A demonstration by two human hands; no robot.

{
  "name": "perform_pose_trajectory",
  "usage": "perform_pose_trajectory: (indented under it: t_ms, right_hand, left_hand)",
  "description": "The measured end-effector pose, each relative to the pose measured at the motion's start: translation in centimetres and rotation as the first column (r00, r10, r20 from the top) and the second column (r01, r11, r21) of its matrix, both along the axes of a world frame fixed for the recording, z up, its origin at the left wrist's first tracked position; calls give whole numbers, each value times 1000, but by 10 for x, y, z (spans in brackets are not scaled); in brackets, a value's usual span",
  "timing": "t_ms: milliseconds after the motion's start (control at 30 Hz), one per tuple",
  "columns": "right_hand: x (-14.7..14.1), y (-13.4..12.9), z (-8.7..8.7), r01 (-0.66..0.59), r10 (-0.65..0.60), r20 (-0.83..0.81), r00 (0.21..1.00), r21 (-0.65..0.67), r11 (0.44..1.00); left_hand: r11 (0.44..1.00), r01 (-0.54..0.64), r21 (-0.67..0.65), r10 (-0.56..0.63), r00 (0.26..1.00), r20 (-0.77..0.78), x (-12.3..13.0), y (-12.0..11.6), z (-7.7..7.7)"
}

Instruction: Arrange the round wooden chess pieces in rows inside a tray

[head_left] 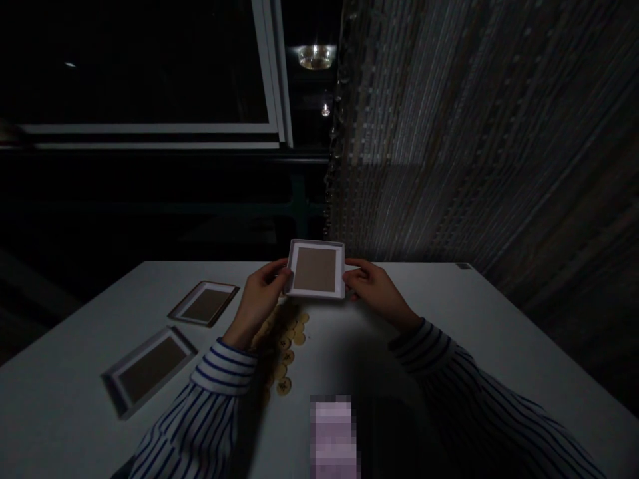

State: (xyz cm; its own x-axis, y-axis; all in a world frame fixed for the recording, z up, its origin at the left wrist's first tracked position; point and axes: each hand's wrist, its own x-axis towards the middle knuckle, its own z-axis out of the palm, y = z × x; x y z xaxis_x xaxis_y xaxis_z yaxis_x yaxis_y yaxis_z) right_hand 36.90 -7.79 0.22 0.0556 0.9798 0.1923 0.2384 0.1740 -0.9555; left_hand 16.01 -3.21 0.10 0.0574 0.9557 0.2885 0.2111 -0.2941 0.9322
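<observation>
Between my two hands a shallow square box lid (316, 269) is held up above the table, its white-rimmed inside with a brown-grey panel facing me. My left hand (260, 296) pinches its left edge with thumb and fingers. At the right edge, my right hand (375, 287) grips in the same way. Below and left of the lid lies a cluster of round wooden game discs (288, 357), some with dark characters on top. My left wrist hides part of the cluster.
On the white table (439, 372), a brown-edged shallow tray (206, 304) and a larger rectangular box part (152, 372) lie to the left. A bead-string curtain (429, 133) hangs behind at right, beside a dark window (150, 66). A pixelated pinkish patch (333, 439) covers the near edge.
</observation>
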Motion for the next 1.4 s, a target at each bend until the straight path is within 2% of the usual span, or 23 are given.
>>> perform_pose_trajectory:
  t_ms: [467, 767, 1100, 1400]
  right_hand:
    - [15, -15, -7, 59, -59, -25, 998, -7, 998]
    - [23, -19, -13, 80, -80, 10, 997, 20, 997]
    - [33, -24, -10, 96, -96, 6, 995, 7, 995]
    - [44, -30, -10, 73, -73, 28, 997, -4, 997]
  left_hand:
    - [997, 53, -58, -50, 997, 53, 20, -13, 0]
    - [989, 133, -58, -129, 990, 63, 29, -11, -7]
    - [983, 147, -108, -135, 984, 116, 38, -13, -8]
    - [977, 166, -134, -155, 984, 91, 45, -15, -5]
